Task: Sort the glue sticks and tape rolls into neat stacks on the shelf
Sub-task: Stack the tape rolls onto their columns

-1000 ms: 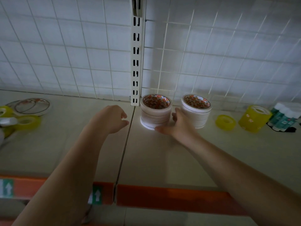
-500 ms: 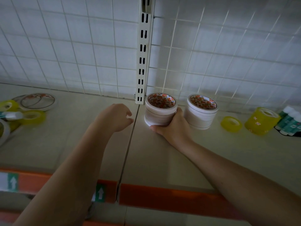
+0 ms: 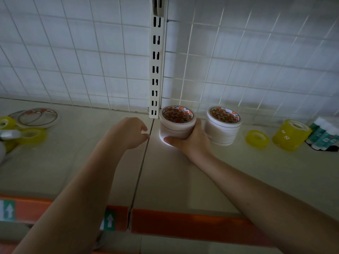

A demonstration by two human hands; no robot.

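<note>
We see the right hand [image 3: 190, 142] wrapped around a stack of white tape rolls [image 3: 176, 123] at about 12 o'clock on the shelf [image 3: 183, 180], thumb across the lower front and fingers curled behind its right side; the stack stands upright, touching the foot of the slotted upright [image 3: 156, 70]. A second white stack [image 3: 222, 125] stands just beside the hand, toward 1 o'clock. At 2 o'clock lie a flat yellow roll [image 3: 257, 138], a taller yellow stack [image 3: 290, 134] and, at the frame edge, the glue sticks [image 3: 324, 132]. The left hand [image 3: 128, 132] hovers at 11 o'clock, near the seam in the shelf, fingers loosely curled and holding nothing. At 9 o'clock we make out thin flat rolls [image 3: 36, 117] and more yellow tape [image 3: 31, 135], partly blurred. A wire grid [image 3: 73, 61] backs the shelf.
</note>
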